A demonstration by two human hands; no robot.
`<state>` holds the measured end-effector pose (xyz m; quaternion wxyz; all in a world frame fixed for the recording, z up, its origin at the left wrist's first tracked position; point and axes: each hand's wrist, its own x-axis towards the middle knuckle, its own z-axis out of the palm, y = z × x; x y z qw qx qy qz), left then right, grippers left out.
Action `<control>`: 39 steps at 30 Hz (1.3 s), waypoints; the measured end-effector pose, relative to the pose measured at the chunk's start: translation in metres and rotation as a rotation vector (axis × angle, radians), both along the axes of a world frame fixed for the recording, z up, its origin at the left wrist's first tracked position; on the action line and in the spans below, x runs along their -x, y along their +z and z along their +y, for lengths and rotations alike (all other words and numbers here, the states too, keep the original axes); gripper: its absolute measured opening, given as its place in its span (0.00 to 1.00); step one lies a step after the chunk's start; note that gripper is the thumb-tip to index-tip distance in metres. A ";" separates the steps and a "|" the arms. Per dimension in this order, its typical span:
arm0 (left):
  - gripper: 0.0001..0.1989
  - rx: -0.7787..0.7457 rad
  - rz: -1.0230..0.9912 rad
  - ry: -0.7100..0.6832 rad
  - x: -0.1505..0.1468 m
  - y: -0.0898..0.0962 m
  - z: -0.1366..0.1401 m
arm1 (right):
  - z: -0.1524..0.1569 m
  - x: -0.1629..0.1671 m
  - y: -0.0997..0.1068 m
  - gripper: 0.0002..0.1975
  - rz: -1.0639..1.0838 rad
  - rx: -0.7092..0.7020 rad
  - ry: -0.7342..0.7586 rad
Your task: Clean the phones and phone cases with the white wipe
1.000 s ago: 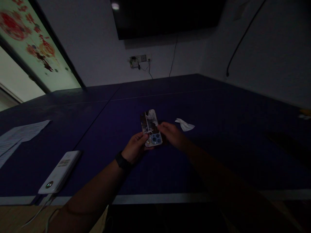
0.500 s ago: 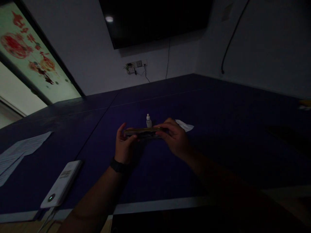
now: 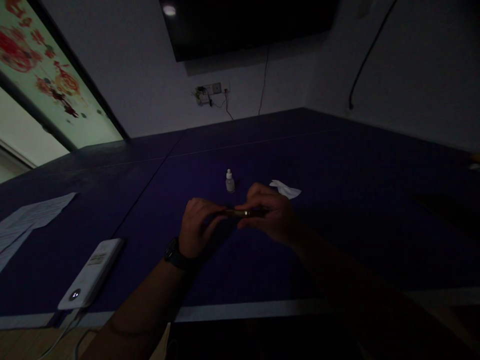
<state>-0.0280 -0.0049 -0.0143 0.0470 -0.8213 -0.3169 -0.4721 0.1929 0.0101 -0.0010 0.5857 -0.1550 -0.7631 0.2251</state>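
Observation:
A thin, flat slab with a gold edge, by its look a phone [image 3: 237, 213], is held above the table and seen almost edge-on. My left hand [image 3: 198, 225], with a dark watch on the wrist, pinches its left end between thumb and fingers. The right end sits in the closed fingers of my right hand [image 3: 270, 212]. Both hands cover much of the phone. Just beyond them a small clear dropper bottle [image 3: 230, 184] with a white top stands upright. A crumpled white tissue [image 3: 285, 189] lies past my right hand.
The blue-purple table [image 3: 210, 270] has a pale front edge. On its left lie a white power bank [image 3: 92, 272] with a cable and printed papers [image 3: 33, 217]. A dark screen [image 3: 247, 25] hangs on the wall above sockets [image 3: 208, 92]. The room is dim.
The phone has tipped from showing a dark glossy face to nearly edge-on. My left hand has turned over, its fingers now on top. The view has shifted, and the bottle stands free of the phone.

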 end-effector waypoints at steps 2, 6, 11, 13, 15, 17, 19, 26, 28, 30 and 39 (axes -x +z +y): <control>0.04 -0.004 -0.024 -0.027 -0.001 -0.002 0.001 | -0.002 0.000 0.002 0.14 -0.044 -0.047 0.020; 0.03 0.043 -0.080 -0.060 -0.003 -0.005 0.000 | -0.002 0.001 0.005 0.13 -0.044 -0.070 0.013; 0.07 0.420 -0.329 -0.038 -0.013 -0.010 -0.001 | 0.012 -0.001 0.001 0.18 0.110 0.298 -0.085; 0.12 0.652 -0.518 -0.050 -0.019 -0.013 0.000 | 0.021 -0.002 -0.002 0.21 0.159 0.505 -0.126; 0.16 0.854 -0.690 -0.106 -0.024 -0.015 0.001 | 0.028 -0.003 -0.005 0.19 0.094 0.693 -0.118; 0.19 0.987 -0.785 -0.173 -0.028 -0.017 0.002 | 0.033 -0.004 -0.009 0.17 -0.037 0.861 -0.102; 0.21 1.057 -0.801 -0.189 -0.028 -0.019 0.004 | 0.035 -0.004 -0.015 0.16 -0.149 0.987 -0.089; 0.24 1.251 -0.242 -0.029 -0.013 -0.031 0.010 | 0.035 -0.005 -0.032 0.11 -0.392 1.161 -0.052; 0.23 1.239 -0.175 -0.013 -0.012 -0.033 0.012 | 0.035 -0.005 -0.037 0.07 -0.429 1.164 -0.078; 0.23 1.187 -0.099 0.027 -0.013 -0.034 0.015 | 0.037 -0.005 -0.041 0.08 -0.475 1.159 -0.110; 0.16 0.916 0.287 0.239 -0.020 -0.030 0.016 | 0.040 -0.002 -0.041 0.09 -0.711 1.041 -0.237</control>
